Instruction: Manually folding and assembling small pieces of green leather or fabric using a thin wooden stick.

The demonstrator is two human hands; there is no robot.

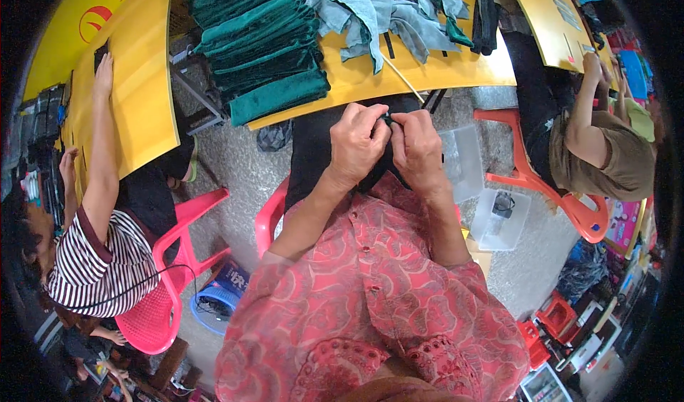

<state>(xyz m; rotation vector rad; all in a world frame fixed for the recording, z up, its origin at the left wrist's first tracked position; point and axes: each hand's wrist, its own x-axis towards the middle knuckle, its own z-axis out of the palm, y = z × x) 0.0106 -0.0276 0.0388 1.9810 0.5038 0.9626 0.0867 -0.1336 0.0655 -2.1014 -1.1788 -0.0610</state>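
In front of my lap, both hands meet with their fingertips almost touching. My left hand pinches one side of a small dark green piece of cloth. The other side is pinched by my right hand. Most of the cloth is hidden behind the fingers. Just beyond my hands, a row of overlapping dark green velvet strips covers the left part of the yellow table. Loose grey-blue cloth pieces lie heaped right of them, with a thin pale stick jutting over the table's near edge.
Black strips lie at the table's right end. Clear plastic bins stand on the floor to my right, near an orange chair. People sit at yellow tables on both sides. A pink chair and a blue basket are at left.
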